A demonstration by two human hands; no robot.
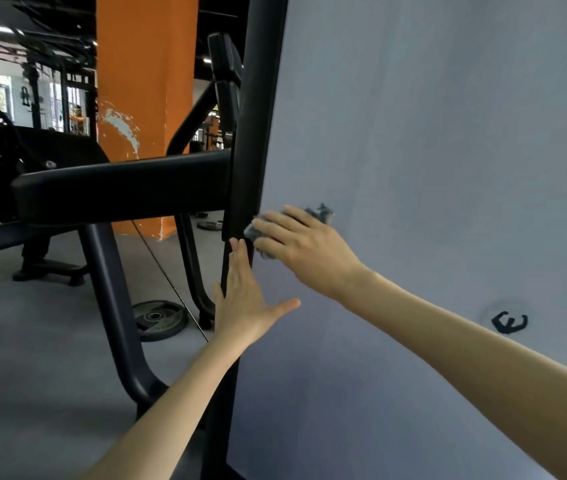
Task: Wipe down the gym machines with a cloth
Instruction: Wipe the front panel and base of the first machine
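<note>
Head view, looking down along both forearms. Right hand (304,244) laid flat over the cloth (322,213), fingers fairly straight and close together, pressing the crumpled grey fabric against the grey panel (431,133). Not pinching it, as far as can be seen. Cloth poking out above the knuckles and past the fingertips, right at the seam between the panel and the black upright (256,116).

Left hand (244,299) lower down, spread, thumb splayed wide, palm against the panel's edge, fingertips touching the upright's lower end. Holding nothing. Probably set there to brace the body and steady the panel against the wiping pressure above.

Judged as mid-wipe on the panel's left margin, with the broad face to the right likely left to do. Impossible to tell clean from dirty here. A dark E-shaped mark (510,322) low on the panel, just beyond the right forearm.

Edges and room: plenty of open panel rightward and upward for long strokes. Leftward, blocked at once by the upright, then by the black padded beam (122,188) jutting out from it. Below the beam, tubular legs (112,306), grey floor (32,323) and a weight plate (159,320) lying flat near the frame's foot. Orange pillar (145,81) behind, well apart.
</note>
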